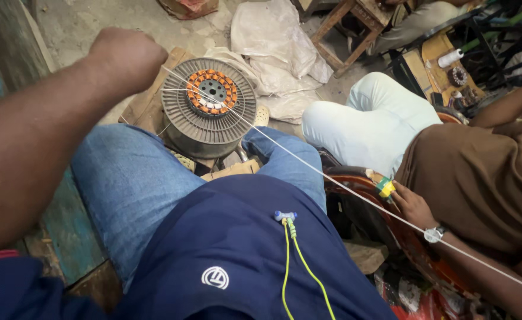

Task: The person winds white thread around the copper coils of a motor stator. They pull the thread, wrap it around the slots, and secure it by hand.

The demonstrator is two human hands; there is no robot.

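White sacks lie on the floor. Wooden stool stands beyond them. A seated co-worker wears a wristwatch.

The stator sits on a wooden board on the floor, just beyond the person's knees. The left hand is raised to its left, and a taut cord runs from there to the near right. A co-worker's hand lies right of the cord.

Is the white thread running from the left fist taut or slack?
Taut: the white thread runs dead straight from the left hand, across the round motor stator, out to the lower right edge.
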